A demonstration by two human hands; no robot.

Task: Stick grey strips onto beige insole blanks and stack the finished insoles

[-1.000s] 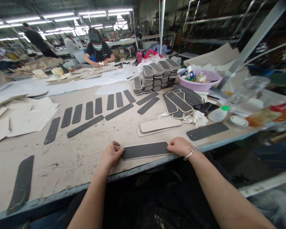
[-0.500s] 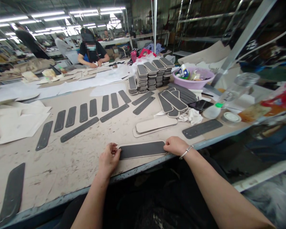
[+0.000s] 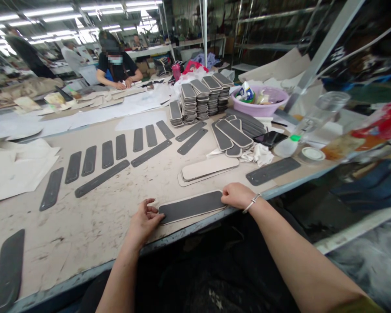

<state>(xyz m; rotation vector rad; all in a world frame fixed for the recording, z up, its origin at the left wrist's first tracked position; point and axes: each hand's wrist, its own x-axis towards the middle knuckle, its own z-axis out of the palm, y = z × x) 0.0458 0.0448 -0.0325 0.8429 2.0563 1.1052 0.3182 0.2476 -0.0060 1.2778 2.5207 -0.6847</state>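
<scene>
A long dark grey panel (image 3: 192, 206) lies on a slightly larger pale backing piece near the table's front edge. At its left end, my left hand (image 3: 145, 221) has its fingers apart, with the thumb resting on the panel's corner. My right hand (image 3: 237, 195), with a bracelet at the wrist, is closed on the opposite end, thumb and finger pinching it. Just behind is a small stack of pale backing pieces (image 3: 210, 167). To the right of my right hand lies another dark strip (image 3: 273, 171).
Several dark strips (image 3: 107, 154) lie in rows across the table. Stacked finished panels (image 3: 198, 102) stand at the back, near loose panels (image 3: 236, 132). A purple basin (image 3: 260, 108), a green-capped bottle (image 3: 286, 147) and a phone (image 3: 270, 138) are rightward. A masked co-worker (image 3: 117, 65) sits opposite.
The fingers of my left hand have spread from a pinch, the thumb staying on the panel's left end. My right hand keeps its grip. The view has shifted slightly.
</scene>
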